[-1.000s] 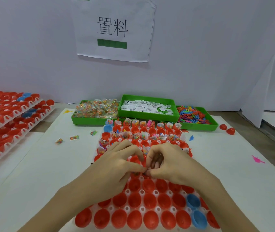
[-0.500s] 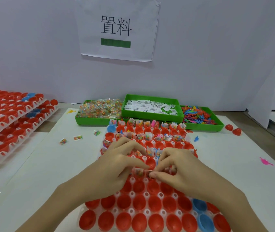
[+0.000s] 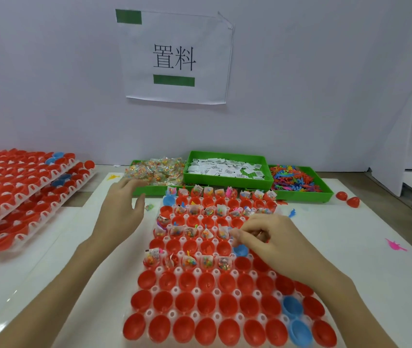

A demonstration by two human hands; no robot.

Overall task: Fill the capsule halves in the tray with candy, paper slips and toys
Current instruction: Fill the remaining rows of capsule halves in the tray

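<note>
Your left hand's fingers (image 3: 127, 187), spread and holding nothing, have left the right hand (image 3: 270, 237) and now reach toward the candy bin (image 3: 149, 190); your right fingertips pinch something small above the tray (image 3: 164, 275), so another fill begins.

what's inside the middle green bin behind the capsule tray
The middle green bin holds a loose pile of white paper slips with dark print. They cover most of the floor, and the front wall hides the nearest part, so how deep the pile goes can't be seen.
</note>
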